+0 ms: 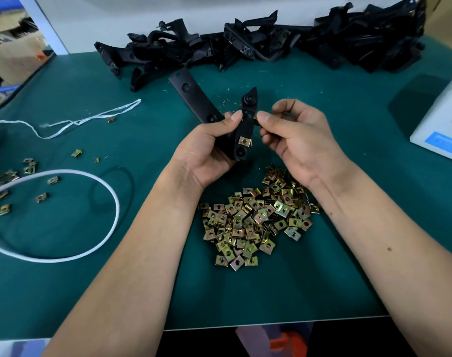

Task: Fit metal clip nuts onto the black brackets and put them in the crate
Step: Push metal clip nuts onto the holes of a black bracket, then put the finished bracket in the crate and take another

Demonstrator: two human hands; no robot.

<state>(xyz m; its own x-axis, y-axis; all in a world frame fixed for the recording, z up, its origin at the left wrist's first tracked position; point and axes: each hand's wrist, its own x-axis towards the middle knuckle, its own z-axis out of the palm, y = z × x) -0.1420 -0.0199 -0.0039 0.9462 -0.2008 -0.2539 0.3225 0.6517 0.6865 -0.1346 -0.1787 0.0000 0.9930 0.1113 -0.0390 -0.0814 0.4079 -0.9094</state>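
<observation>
While my left hand grips the stiff, light bracket mid-length, my right hand pinches a small, slippery-looking clip nut at its edge.

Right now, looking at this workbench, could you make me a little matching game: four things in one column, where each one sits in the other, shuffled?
Things:
1. black bracket with one clip nut fitted
2. big pile of clip nuts
3. heap of black brackets
4. white cord loop

Places:
A. along the far edge of the green mat
B. held in the left hand
C. near left of the mat
D. on the mat between the forearms

Pairs: 1-B, 2-D, 3-A, 4-C
</observation>
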